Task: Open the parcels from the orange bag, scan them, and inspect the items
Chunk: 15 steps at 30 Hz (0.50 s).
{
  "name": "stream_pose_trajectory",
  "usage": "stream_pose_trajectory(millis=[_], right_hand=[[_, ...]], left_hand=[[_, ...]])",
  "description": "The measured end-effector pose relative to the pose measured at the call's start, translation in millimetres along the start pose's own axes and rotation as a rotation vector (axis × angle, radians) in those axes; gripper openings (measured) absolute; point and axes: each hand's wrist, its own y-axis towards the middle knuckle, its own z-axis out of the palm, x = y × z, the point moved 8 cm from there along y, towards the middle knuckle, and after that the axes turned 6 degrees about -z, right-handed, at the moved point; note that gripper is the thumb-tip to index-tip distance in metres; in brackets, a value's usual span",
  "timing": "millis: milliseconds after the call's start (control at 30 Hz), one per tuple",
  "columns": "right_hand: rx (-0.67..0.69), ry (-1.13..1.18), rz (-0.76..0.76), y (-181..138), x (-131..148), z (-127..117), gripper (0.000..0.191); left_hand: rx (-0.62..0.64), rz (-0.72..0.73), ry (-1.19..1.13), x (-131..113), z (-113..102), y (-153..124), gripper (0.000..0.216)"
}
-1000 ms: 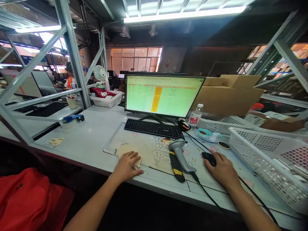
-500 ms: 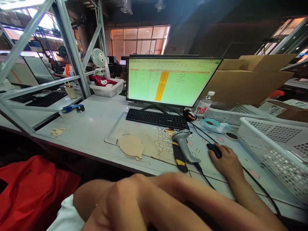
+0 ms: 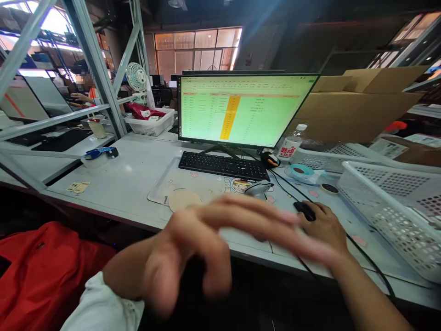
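Observation:
My right hand (image 3: 326,227) rests over a black computer mouse (image 3: 304,211) on the printed desk mat (image 3: 158,186). In the foreground my left hand (image 3: 203,230) hovers in front of the desk edge, slightly blurred, its fingers spread apart and holding nothing. Behind its fingers, a grey handheld barcode scanner (image 3: 259,187) shows only its head; the handle is covered. The left hand also partly hides a tan, round flat piece (image 3: 182,200). Beyond them lie a black keyboard (image 3: 223,166) and a lit monitor (image 3: 203,110) showing a spreadsheet with an orange column.
White plastic baskets (image 3: 379,202) stand at the right, near a clear bottle (image 3: 289,146) and a blue tape roll (image 3: 301,173). Another tape roll with blue (image 3: 98,156) sits left. A cardboard box (image 3: 337,112) is behind. Past the metal frame (image 3: 93,59) sits a person (image 3: 87,87).
My left hand has come up into view with fingers spread, where a bent arm lay across the foreground before. My right hand stays on the mouse. The view has shifted slightly.

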Motion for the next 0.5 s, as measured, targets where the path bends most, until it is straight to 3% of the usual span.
stream_pose_trajectory(millis=[67, 167, 267, 333, 400, 500], right_hand=[[0.005, -0.001, -0.003, -1.1, 2.1, -2.1, 0.058], [0.001, -0.008, -0.023, -0.4, 2.0, -1.3, 0.059], [-0.038, 0.005, -0.050, 2.1, -1.5, 0.6, 0.055], [-0.037, 0.008, -0.047, 3.5, -3.9, 2.4, 0.055], [-0.012, 0.000, -0.040, 4.0, -3.2, 3.0, 0.056], [0.025, -0.029, -0.025, 3.1, 1.6, -0.1, 0.060]], left_hand=[[0.009, -0.013, -0.037, 32.6, -3.0, 29.5, 0.068], [-0.061, -0.199, 0.101, 122.1, -29.1, 57.4, 0.042], [-0.162, -0.411, 0.375, 221.1, -67.2, 60.7, 0.022], [-0.195, -0.497, 0.547, 270.5, -86.3, 55.6, 0.014], [-0.193, -0.514, 0.663, 301.7, -94.7, 51.6, 0.013], [-0.181, -0.506, 0.773, 326.1, -93.7, 52.2, 0.023]])
